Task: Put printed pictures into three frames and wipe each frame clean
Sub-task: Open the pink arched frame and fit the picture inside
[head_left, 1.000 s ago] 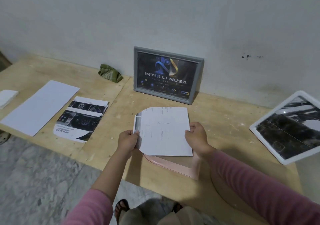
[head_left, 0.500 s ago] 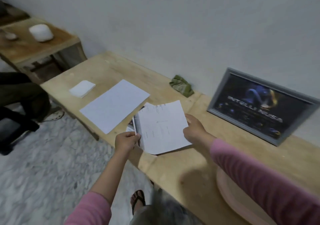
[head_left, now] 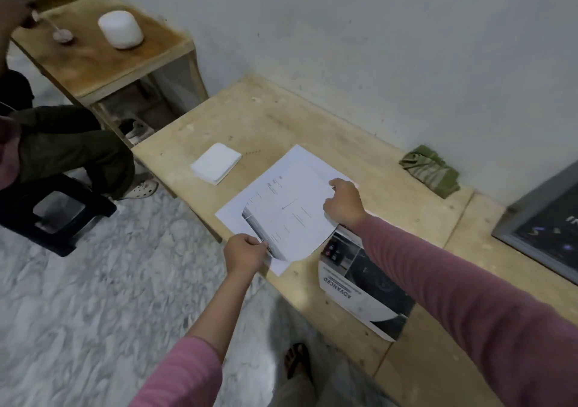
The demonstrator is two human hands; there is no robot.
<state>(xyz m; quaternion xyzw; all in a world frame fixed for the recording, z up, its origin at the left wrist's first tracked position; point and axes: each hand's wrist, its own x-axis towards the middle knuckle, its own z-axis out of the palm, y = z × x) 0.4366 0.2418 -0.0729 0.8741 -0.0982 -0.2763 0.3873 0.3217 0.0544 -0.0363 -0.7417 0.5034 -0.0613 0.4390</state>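
Observation:
Both hands hold a white printed sheet (head_left: 291, 209), blank side up, over a larger white sheet (head_left: 237, 215) lying on the wooden table (head_left: 269, 118). My left hand (head_left: 245, 254) pinches its near corner, where a dark printed edge shows. My right hand (head_left: 344, 203) grips its far right edge. A printed picture marked "ADVANCED" (head_left: 362, 284) lies on the table under my right forearm. A grey frame (head_left: 544, 215) holding a dark picture leans against the wall at the right edge. A green cloth (head_left: 430, 170) is bunched by the wall.
A small stack of white paper (head_left: 215, 162) lies at the table's left end. A second wooden table (head_left: 93, 49) with a white rounded object (head_left: 120, 29) stands at the upper left. A seated person (head_left: 47, 143) on a black stool (head_left: 53, 215) is at the left.
My view has swung left; the pink frame and white frame have left the picture. Both hands carried the sheet left, from above the pink frame to above the large white sheet.

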